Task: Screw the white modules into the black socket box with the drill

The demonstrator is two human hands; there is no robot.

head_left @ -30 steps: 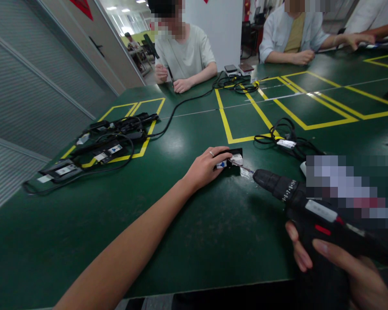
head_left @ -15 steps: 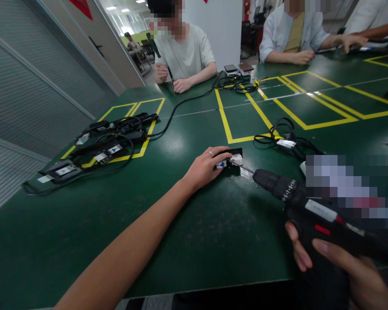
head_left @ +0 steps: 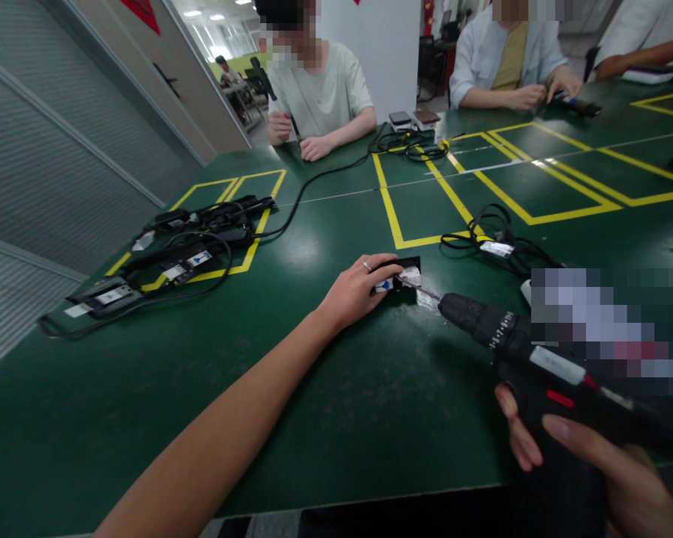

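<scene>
Clamping black adapter (head_left: 408, 264) under left hand (head_left: 354, 293), right hand (head_left: 597, 469) gripping cordless drill (head_left: 513, 342).

- Small black box (head_left: 407, 264) with a white-and-blue label, flat on the green table (head_left: 292, 403) just below a yellow line's corner, left end held down under the fingers of the left hand (head_left: 354, 293).
- Black cordless drill (head_left: 538, 366) with red accents, gripped in the right hand (head_left: 594, 463) at near right, chuck aimed up-left, bit tip at the box's right end.
</scene>
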